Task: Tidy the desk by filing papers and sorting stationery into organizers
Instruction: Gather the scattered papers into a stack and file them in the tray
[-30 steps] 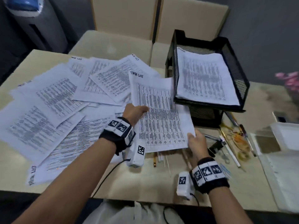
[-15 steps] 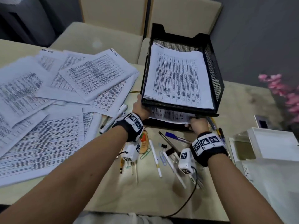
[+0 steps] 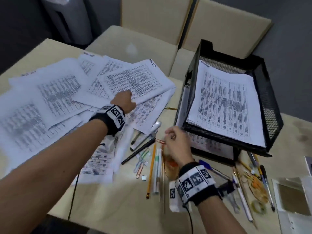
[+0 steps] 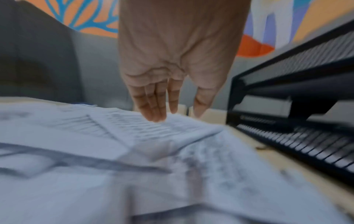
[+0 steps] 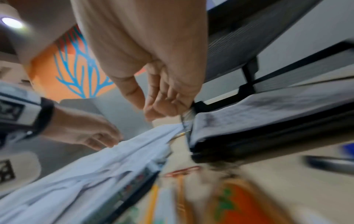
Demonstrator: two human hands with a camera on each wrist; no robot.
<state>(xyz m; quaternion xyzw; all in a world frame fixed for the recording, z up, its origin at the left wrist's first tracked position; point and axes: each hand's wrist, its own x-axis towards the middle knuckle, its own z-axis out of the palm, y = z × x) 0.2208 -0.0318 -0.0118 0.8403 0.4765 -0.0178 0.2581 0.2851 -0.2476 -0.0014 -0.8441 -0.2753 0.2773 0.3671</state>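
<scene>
A loose spread of printed sheets covers the left of the desk. My left hand lies on the top sheet near the pile's right edge; in the left wrist view its straight fingertips touch the paper. A black mesh two-tier tray stands at the right, with papers on the top tier and in the lower tier. My right hand hovers in front of the lower tier, fingers loosely curled and empty, over pens, a pencil and paper clips.
A black pen, a white marker and a blue pen lie between the hands. More pens, rubber bands and a tape roll lie right of the tray. A white box sits at the desk's right edge. Beige chairs stand behind.
Both hands have left the lower tier, where they had slid a sheet in. The left hand moved left onto the paper pile; the right hand pulled back over the stationery.
</scene>
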